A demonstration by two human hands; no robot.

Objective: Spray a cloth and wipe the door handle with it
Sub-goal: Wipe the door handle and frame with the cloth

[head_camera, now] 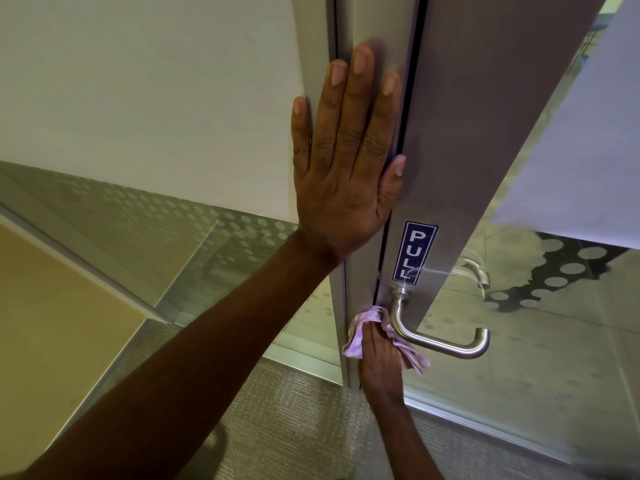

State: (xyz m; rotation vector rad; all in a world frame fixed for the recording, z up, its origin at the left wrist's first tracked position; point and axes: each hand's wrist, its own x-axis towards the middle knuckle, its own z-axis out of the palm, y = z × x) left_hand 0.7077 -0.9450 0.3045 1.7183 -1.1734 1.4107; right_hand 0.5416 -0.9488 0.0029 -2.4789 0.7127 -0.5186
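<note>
Risk: right hand bunching cloth may slip off door handle; left hand, spread flat, steadies frame.

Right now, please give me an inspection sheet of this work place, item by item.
Surface: grey metal door frame, glass beside it.
Job's things: pink cloth pressed at the inner bend of the door handle; no spray bottle seen.
Clutter: nothing seen.
Grips: left hand flat and open on the frame above the PULL sticker; right hand closed on the cloth.
Cables: nothing seen.
Surroundings: grey carpet, dotted frosted glass, second handle behind the glass.
</note>
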